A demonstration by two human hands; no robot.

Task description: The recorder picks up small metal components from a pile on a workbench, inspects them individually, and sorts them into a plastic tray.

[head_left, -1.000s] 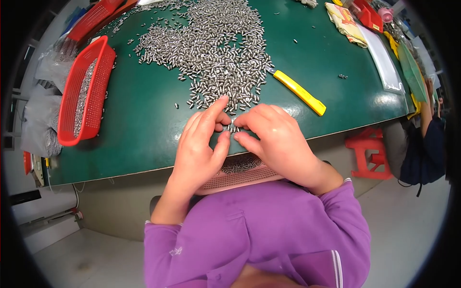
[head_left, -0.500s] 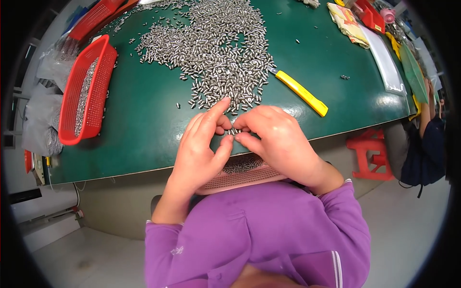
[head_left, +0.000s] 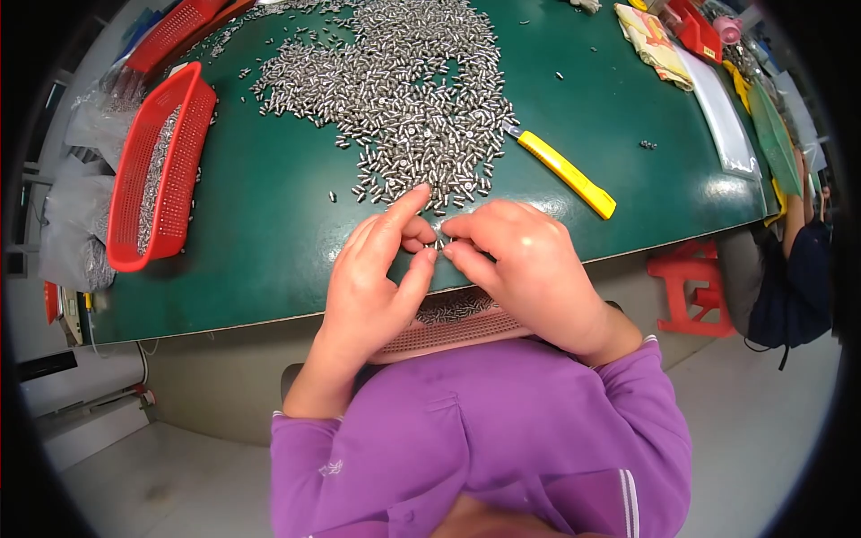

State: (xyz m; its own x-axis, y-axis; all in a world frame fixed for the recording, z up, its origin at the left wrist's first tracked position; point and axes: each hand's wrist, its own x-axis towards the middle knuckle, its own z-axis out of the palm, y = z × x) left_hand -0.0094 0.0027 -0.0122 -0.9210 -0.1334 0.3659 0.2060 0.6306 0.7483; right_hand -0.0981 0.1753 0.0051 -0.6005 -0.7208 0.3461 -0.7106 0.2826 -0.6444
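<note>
Close to the table's near edge, my hands meet over a few small metal pins [head_left: 437,244]. My left hand [head_left: 369,269] has its index finger stretched toward the pile, while its thumb and bent fingers close around the pins. From the other side, my right hand [head_left: 525,264] brings thumb and index finger together in a pinch at the same pins; its fingertips partly hide what they grip. Just beyond my fingers spreads a large pile of small silvery metal pins [head_left: 421,99]. Below my hands, a pink basket [head_left: 448,335] with more pins sits partly under the table edge.
A yellow utility knife [head_left: 567,174] lies right of the pile, blade toward it. On the left stands a red perforated basket [head_left: 185,179] of pins beside plastic bags [head_left: 76,215]. A cloth [head_left: 653,47] and red stool [head_left: 691,287] are at right, near another person's arm [head_left: 795,211].
My right hand has shifted very slightly to the right, and its fingertips part a little from the left ones. My left hand stays almost still.
</note>
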